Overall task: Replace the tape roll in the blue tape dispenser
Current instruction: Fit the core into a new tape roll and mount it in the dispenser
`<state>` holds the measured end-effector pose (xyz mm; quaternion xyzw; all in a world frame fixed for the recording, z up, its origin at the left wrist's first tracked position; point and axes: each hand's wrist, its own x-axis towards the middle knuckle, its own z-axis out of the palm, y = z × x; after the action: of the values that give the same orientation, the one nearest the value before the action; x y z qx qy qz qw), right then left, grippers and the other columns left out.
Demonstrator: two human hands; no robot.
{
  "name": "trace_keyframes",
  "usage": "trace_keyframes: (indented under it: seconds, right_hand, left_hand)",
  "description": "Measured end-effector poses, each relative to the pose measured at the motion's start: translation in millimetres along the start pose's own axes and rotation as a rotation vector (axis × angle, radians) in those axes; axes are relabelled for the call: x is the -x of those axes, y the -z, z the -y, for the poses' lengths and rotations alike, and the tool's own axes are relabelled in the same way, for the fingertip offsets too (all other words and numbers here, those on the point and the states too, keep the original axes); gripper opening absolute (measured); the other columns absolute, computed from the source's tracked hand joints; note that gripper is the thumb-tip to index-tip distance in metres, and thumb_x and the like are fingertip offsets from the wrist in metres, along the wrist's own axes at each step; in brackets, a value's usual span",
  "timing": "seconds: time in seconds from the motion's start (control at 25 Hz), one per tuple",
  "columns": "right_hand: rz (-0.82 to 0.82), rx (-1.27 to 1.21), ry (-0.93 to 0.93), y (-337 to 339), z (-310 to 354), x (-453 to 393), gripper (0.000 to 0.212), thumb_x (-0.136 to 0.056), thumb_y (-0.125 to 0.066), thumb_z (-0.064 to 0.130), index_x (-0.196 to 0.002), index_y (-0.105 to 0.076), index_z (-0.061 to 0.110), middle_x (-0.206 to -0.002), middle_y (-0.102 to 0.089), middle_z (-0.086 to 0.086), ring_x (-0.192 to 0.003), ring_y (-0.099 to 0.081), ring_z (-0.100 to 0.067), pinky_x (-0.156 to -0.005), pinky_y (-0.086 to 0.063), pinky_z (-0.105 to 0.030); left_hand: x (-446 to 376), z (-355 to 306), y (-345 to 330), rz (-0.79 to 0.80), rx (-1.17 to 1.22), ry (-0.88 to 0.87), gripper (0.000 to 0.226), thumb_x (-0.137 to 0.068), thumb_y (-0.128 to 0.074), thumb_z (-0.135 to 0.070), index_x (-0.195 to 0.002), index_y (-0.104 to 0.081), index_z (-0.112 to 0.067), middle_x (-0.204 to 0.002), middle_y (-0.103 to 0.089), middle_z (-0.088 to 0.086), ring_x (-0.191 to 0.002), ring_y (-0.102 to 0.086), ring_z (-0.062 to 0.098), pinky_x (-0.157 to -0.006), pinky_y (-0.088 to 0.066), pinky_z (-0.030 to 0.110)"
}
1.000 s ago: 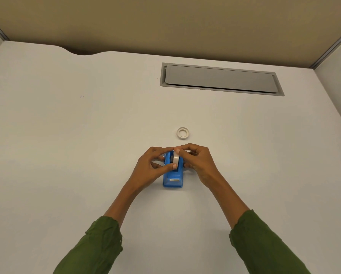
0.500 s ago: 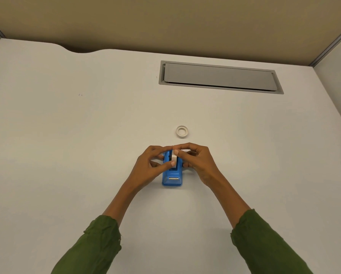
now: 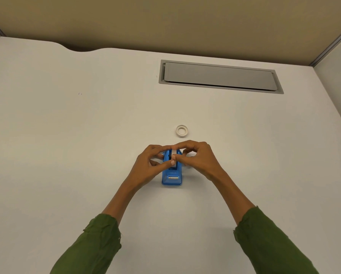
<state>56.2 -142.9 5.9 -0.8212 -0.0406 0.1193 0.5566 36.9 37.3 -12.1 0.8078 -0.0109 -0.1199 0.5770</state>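
Lowered since the earlier frame, tape roll (image 3: 173,155) sits deeper in blue tape dispenser (image 3: 172,175); left hand (image 3: 149,167) and right hand (image 3: 198,158) pinch it.

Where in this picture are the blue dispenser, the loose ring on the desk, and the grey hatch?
dispenser (image 3: 171,179): head view, front face near the metal cutter.
ring (image 3: 181,131): head view, on its white rim.
hatch (image 3: 219,75): head view, middle of the grey lid.
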Motion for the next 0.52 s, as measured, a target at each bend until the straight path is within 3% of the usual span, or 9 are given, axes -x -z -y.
trace_keyframes:
  seconds: [0.16, 0.32, 0.52]
  right_hand:
    - [-0.015, -0.038, -0.012, 1.5, -2.3, -2.7, 0.014, -0.073, -0.078, 0.027, -0.086, -0.074, 0.029, -0.087, -0.073, 0.012, -0.075, -0.065, -0.007, -0.071, -0.054, -0.022]
    - [-0.013, -0.014, -0.015, 3.4, -0.3, -7.1, 0.012, -0.077, -0.074, 0.028, -0.088, -0.075, 0.023, -0.085, -0.075, 0.005, -0.074, -0.068, -0.01, -0.068, -0.058, -0.026]
    - [0.076, 0.184, 0.02, 10.5, 7.6, -5.9, 0.019, -0.076, -0.073, 0.026, -0.094, -0.074, 0.023, -0.085, -0.072, 0.009, -0.072, -0.066, -0.002, -0.065, -0.052, -0.011]
  left_hand:
    - [0.6, -1.9, 1.2, 0.011, 0.01, 0.007, 0.045, -0.076, -0.071, -0.027, -0.12, -0.06, -0.02, -0.119, -0.056, 0.003, -0.096, -0.058, 0.013, -0.075, -0.05, 0.02]
    - [0.7, -1.4, 0.6, 0.008, 0.008, 0.008, 0.046, -0.076, -0.072, -0.028, -0.12, -0.059, -0.02, -0.118, -0.056, 0.002, -0.095, -0.058, 0.014, -0.074, -0.051, 0.019]
    - [0.4, -1.9, -0.1, -0.005, 0.009, -0.004, 0.044, -0.076, -0.072, -0.028, -0.118, -0.06, -0.021, -0.117, -0.057, 0.0, -0.093, -0.059, 0.011, -0.074, -0.05, 0.017]
